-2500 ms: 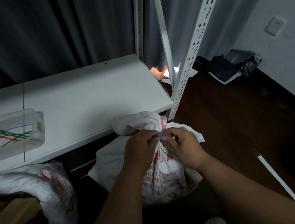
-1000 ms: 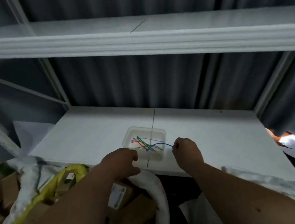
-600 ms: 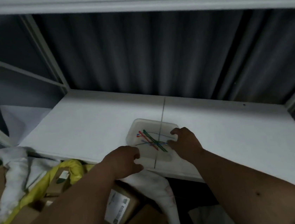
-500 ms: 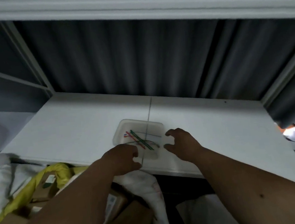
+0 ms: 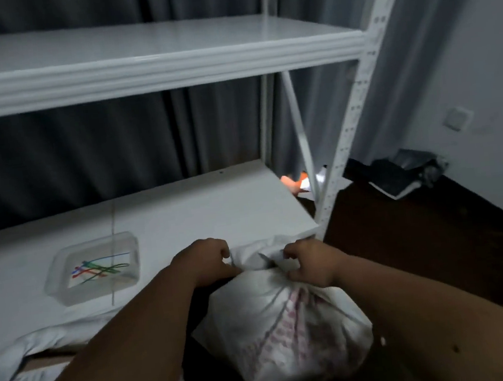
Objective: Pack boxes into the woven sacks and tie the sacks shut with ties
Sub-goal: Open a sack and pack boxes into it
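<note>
A full white woven sack [image 5: 284, 327] with red print stands on the floor in front of the lower shelf, its neck bunched together at the top. My left hand [image 5: 204, 266] grips the bunched neck from the left. My right hand [image 5: 310, 263] grips it from the right, fingers curled into the cloth. A clear plastic tray [image 5: 93, 268] holding several coloured ties sits on the shelf to the left. A second white sack [image 5: 29, 366] lies open at the lower left with a cardboard box inside. No tie is visible on the neck.
The white shelf board [image 5: 199, 215] runs behind the sack, with an upper shelf [image 5: 151, 67] above and a perforated upright post [image 5: 350, 135] at the right. Dark floor [image 5: 438, 247] spreads to the right, with dark bags [image 5: 398, 173] by the wall.
Both hands have left the tie tray and moved right and down to grip the neck of the full sack. The view has swung right.
</note>
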